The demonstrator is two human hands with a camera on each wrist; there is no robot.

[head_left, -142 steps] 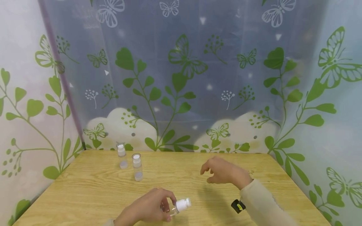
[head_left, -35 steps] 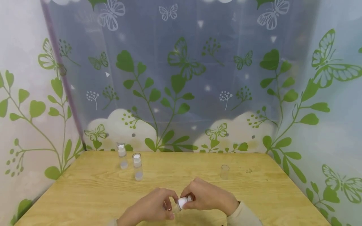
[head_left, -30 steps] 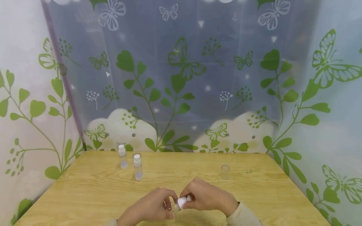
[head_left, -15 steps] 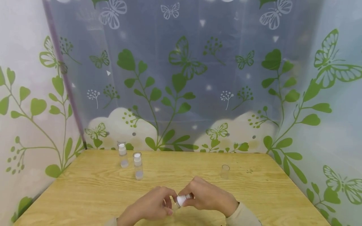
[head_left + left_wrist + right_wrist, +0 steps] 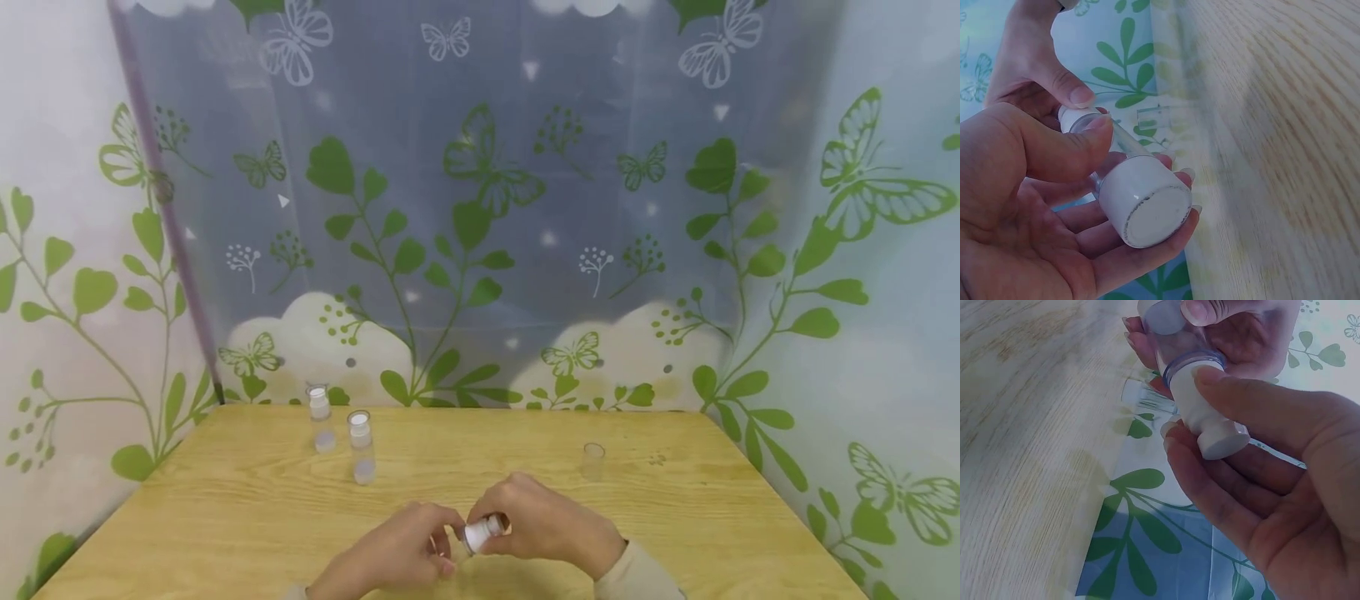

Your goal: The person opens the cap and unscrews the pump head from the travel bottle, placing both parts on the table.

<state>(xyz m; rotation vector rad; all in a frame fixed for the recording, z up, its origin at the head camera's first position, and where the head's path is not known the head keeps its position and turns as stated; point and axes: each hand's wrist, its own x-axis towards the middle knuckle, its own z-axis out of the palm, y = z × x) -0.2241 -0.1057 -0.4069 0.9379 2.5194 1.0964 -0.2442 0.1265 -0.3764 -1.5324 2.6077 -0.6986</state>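
A small clear pump bottle (image 5: 1179, 347) with a white collar and head lies tilted between both hands, close over the table's near side. My left hand (image 5: 397, 546) grips its transparent body, with the thumb on one side and fingers under it; its white base (image 5: 1147, 203) faces the left wrist camera. On the other end, my right hand (image 5: 543, 525) pinches the white pump collar (image 5: 1194, 397) between thumb and fingers. The head's flat tip sticks out past the right fingers. A clear cap (image 5: 593, 462), rim up in the head view, stands on the table beyond the right hand.
Two similar bottles with white pumps stand upright at the back left of the wooden table (image 5: 225, 500): one bottle (image 5: 320, 418) farther back, the other bottle (image 5: 362, 447) nearer. Printed curtains (image 5: 480, 250) enclose the table at the back and both sides.
Earlier the right hand was apart from the bottle, over the right of the table; it has come left onto the pump collar. The clear cap now shows there. Lately the hands barely move.
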